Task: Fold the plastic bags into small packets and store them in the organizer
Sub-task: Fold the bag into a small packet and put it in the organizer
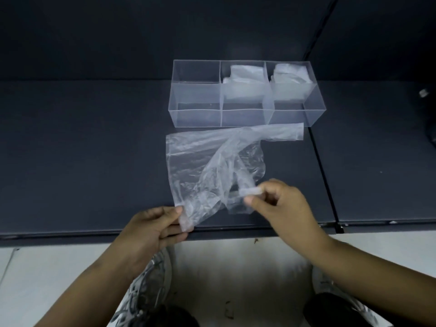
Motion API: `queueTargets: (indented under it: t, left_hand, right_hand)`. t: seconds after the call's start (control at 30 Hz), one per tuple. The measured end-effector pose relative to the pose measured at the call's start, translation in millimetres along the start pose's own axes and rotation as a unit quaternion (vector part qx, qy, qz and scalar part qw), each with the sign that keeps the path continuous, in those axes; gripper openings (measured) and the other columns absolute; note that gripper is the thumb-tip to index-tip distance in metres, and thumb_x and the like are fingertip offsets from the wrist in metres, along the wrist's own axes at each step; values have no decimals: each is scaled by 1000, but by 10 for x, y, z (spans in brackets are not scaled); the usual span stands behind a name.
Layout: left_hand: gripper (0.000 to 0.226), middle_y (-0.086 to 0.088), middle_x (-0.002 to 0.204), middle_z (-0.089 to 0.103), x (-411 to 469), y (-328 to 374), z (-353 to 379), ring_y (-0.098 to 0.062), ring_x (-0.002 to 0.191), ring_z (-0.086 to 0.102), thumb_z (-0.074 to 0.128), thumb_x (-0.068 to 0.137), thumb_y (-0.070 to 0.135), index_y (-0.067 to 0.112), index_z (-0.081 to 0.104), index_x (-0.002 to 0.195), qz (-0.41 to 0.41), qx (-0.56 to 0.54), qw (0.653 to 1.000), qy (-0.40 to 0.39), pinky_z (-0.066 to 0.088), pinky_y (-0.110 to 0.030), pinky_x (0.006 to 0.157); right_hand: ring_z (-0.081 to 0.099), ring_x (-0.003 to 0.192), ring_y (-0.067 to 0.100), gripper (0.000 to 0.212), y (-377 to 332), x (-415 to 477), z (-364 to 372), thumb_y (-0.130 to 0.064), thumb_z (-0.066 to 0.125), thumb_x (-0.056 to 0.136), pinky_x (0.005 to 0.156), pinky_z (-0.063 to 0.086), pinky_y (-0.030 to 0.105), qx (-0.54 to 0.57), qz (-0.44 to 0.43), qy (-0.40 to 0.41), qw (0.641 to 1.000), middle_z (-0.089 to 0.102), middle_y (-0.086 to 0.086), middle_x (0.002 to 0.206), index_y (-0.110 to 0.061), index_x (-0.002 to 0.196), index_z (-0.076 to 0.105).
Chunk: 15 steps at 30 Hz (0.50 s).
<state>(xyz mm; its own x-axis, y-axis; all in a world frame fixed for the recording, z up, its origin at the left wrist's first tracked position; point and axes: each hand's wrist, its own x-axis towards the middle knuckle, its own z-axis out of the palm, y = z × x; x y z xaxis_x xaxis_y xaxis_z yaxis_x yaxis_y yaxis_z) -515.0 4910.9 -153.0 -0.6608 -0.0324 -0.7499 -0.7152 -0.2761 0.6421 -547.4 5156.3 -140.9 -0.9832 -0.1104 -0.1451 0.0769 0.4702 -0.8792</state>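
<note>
A clear, crumpled plastic bag [203, 161] lies spread on the dark table, one handle stretched toward the right. My left hand [151, 227] pinches the bag's near corner at the table's front edge. My right hand [280, 199] pinches the bag's other handle between thumb and fingers, slightly above the table. Behind the bag stands a clear organizer [195, 114] with three compartments. Its middle compartment holds a folded bag packet [245, 76] and its right one holds another folded packet [291, 75]. The left compartment looks empty.
The dark table [82, 149] has a seam [323, 166] running front to back right of the bag. A small pale object [424, 93] lies at the far right. Below the table edge are a pale floor and my patterned clothing [146, 279].
</note>
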Motion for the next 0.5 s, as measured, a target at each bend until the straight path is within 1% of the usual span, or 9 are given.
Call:
queueTargets:
  t: [0.07, 0.13, 0.2, 0.27, 0.3, 0.33, 0.4, 0.47, 0.5]
  left_hand:
    - [19, -19, 90, 73, 42, 25, -15, -30, 79, 73, 64, 85, 15, -1, 67, 95, 3, -9, 999, 37, 57, -26, 55]
    - [14, -18, 84, 73, 78, 49, -55, -30, 75, 73, 63, 86, 13, 1, 66, 91, 12, -20, 998, 60, 56, -24, 52]
    - [15, -17, 78, 73, 96, 39, -73, -29, 74, 73, 65, 83, 16, 2, 66, 88, 20, -11, 998, 62, 55, -23, 51]
    - [22, -15, 74, 73, 89, 13, -50, -30, 74, 73, 68, 74, 21, 2, 66, 84, 24, 17, 998, 47, 55, -23, 52]
    - [23, -15, 73, 72, 81, -1, -26, -30, 74, 73, 68, 71, 22, 2, 66, 82, 25, 33, 998, 38, 56, -23, 52]
    - [22, -15, 71, 71, 75, -8, -5, -31, 74, 73, 68, 71, 22, 2, 66, 81, 25, 44, 998, 35, 56, -23, 52]
    - [18, -14, 71, 72, 70, 3, 15, -31, 72, 73, 67, 77, 18, 2, 65, 84, 27, 56, 997, 39, 55, -22, 50]
    - [15, -14, 72, 72, 77, 18, 9, -31, 71, 73, 65, 83, 13, 0, 64, 88, 27, 65, 996, 46, 54, -22, 49]
    - [13, -14, 72, 72, 73, 25, 11, -31, 70, 72, 64, 84, 11, 0, 64, 90, 24, 70, 996, 46, 54, -22, 48]
  right_hand:
    - [46, 50, 1, 24, 108, 80, -164, -22, 75, 79, 49, 36, 14, -19, 25, 74, 997, 56, -9, 58, -20, 61, 59]
    - [44, 48, 0, 27, 239, 141, -405, -28, 74, 81, 46, 36, 15, -32, 48, 162, 985, 60, -9, 56, -19, 62, 57]
    - [44, 46, 1, 29, 338, 168, -650, -34, 72, 84, 47, 37, 13, -43, 51, 255, 965, 57, -11, 53, -22, 63, 55]
    - [48, 49, 5, 26, 424, 180, -810, -34, 69, 86, 52, 43, 18, -51, 44, 300, 951, 58, -9, 55, -24, 68, 53]
    - [52, 50, 8, 23, 463, 178, -841, -32, 66, 89, 52, 45, 22, -42, 50, 290, 955, 60, -6, 58, -25, 72, 52]
    - [56, 50, 11, 18, 491, 179, -842, -27, 63, 91, 51, 47, 23, -17, 65, 258, 964, 62, -3, 60, -24, 77, 53]
    - [65, 58, 13, 8, 514, 164, -830, -9, 57, 94, 54, 52, 21, 82, 119, 162, 976, 69, 4, 69, -16, 91, 57]
    - [71, 83, 21, 22, 535, 134, -871, 5, 52, 92, 70, 58, 25, 206, 174, 70, 960, 71, 14, 92, -8, 110, 58]
    - [70, 93, 24, 28, 550, 119, -915, 6, 50, 92, 76, 58, 29, 263, 194, 35, 945, 70, 16, 101, -6, 116, 58]
